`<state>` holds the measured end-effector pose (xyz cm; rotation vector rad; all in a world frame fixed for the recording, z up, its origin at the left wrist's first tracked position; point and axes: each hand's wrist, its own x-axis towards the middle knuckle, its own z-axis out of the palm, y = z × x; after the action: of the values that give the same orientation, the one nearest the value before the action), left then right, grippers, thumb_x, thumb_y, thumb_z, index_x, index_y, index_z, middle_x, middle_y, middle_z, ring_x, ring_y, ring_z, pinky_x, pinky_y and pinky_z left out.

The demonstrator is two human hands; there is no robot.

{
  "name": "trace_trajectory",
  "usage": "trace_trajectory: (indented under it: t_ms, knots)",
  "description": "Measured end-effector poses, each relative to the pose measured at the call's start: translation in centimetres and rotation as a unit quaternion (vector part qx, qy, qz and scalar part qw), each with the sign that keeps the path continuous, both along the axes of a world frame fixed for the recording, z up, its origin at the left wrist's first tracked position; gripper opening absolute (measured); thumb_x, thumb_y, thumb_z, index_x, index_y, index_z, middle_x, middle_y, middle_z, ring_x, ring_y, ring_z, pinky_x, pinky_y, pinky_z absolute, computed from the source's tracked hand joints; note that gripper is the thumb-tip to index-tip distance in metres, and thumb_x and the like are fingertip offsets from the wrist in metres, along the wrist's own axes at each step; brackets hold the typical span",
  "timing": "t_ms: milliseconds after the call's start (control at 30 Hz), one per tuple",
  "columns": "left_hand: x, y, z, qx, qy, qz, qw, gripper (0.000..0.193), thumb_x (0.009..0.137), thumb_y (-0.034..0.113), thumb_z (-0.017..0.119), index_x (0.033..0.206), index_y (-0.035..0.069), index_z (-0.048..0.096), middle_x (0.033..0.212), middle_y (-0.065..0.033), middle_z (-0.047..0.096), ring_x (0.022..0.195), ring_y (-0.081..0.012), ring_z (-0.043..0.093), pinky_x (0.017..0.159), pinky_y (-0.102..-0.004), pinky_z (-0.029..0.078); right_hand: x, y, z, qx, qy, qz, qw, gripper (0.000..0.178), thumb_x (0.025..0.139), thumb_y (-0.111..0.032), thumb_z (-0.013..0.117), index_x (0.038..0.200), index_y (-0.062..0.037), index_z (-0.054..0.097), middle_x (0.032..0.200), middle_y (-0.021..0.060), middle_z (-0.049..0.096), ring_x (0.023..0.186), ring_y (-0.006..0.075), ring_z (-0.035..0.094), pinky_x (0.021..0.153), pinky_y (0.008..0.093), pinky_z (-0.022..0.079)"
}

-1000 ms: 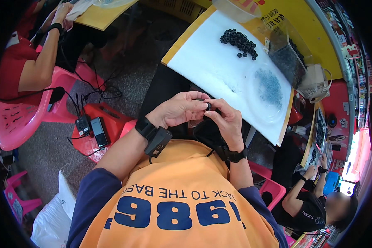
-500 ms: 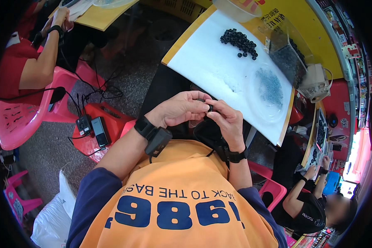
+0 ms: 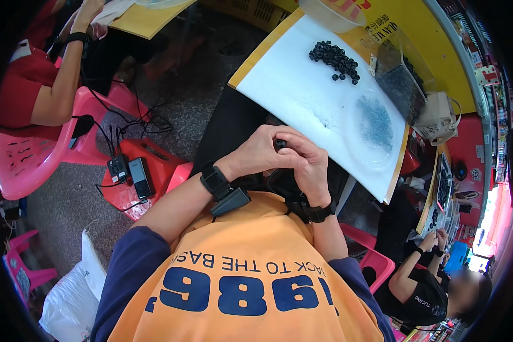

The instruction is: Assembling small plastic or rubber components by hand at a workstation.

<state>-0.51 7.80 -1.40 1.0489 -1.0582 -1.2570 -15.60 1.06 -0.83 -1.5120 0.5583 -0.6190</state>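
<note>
Nearest lay the front of an orange shirt (image 3: 245, 251) with dark blue sleeves. Above it the left hand (image 3: 262, 153) and right hand (image 3: 310, 166) were together, their bent fingers closed about a small black piece (image 3: 279, 143) that showed in the gap between them; the inner fingertips were hidden. Dark bands circled both wrists. To the left, a black device (image 3: 141, 178) and an adapter (image 3: 118, 168) rested on a red stool (image 3: 119, 196), with cables running off them.

Just beyond the hands stood a yellow-edged worktop (image 3: 263, 56) under a white sheet (image 3: 285, 85). On its right side a clear round dish (image 3: 370, 169) held pale blue beads (image 3: 375, 122). Farther over, a pile of black pieces (image 3: 332, 56) sat with a few strays at its near edge. A clear box (image 3: 402, 80) holding dark contents stood right of the pile, and a pale basket (image 3: 436, 117) was near it. A translucent tub (image 3: 330, 18) sat at the far edge, before a yellow panel (image 3: 447, 62).
</note>
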Motion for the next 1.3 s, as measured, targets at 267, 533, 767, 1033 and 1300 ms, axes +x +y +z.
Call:
trace_trajectory:
  t_ms: [267,533,767,1033,1300]
  knots:
    - [0.0,0.3,-0.7,-0.010,-0.005,0.050,0.999,0.026,0.084,0.015,0.073,0.103,-0.002,0.070,0.093,-0.0040,0.070,0.083,-0.0071,0.062,0.074,-0.0218,0.051,0.7,0.2,-0.3,0.085,0.021,-0.003,0.996,0.024,0.090,0.000,0.066,0.112,-0.0012,0.072,0.093,0.0004,0.071,0.077,0.0038,0.060,0.064,0.0174,0.049]
    - [0.0,-0.9,-0.8,0.015,0.022,0.029,0.999,0.038,0.087,0.009,0.065,0.123,-0.002,0.063,0.108,-0.0058,0.068,0.094,-0.0078,0.062,0.083,-0.0218,0.051,0.9,-1.0,-0.3,0.070,0.040,-0.023,0.996,0.022,0.095,-0.003,0.063,0.115,-0.0017,0.071,0.094,0.0005,0.071,0.077,0.0042,0.062,0.068,0.0182,0.050]
    - [0.8,-1.3,-1.4,0.038,0.201,0.006,0.979,0.079,0.102,0.065,0.023,0.152,0.005,0.032,0.141,-0.0190,0.053,0.129,-0.0241,0.053,0.105,-0.0353,0.044,-2.4,-12.5,8.9,0.015,0.012,-0.014,1.000,0.030,0.090,0.000,0.064,0.120,0.0010,0.065,0.106,0.0053,0.070,0.091,0.0095,0.064,0.084,0.0227,0.050]
    - [1.4,-2.0,-0.7,0.083,0.292,0.019,0.953,0.079,0.102,0.065,0.019,0.141,0.002,0.047,0.128,-0.0197,0.063,0.117,-0.0257,0.062,0.101,-0.0362,0.047,-7.7,-31.2,11.2,0.175,-0.114,-0.182,0.961,0.044,0.099,-0.022,0.060,0.121,0.0152,0.053,0.107,0.0220,0.066,0.093,0.0224,0.064,0.082,0.0288,0.054]
    - [2.5,-1.5,-0.9,0.129,0.334,0.041,0.933,0.073,0.104,0.060,0.025,0.133,-0.001,0.053,0.122,-0.0181,0.065,0.112,-0.0251,0.064,0.099,-0.0369,0.050,2.3,-23.4,1.0,-0.439,0.342,-0.121,0.822,0.025,0.082,-0.018,0.072,0.101,-0.0019,0.073,0.100,0.0210,0.069,0.094,0.0378,0.065,0.084,0.0419,0.053]
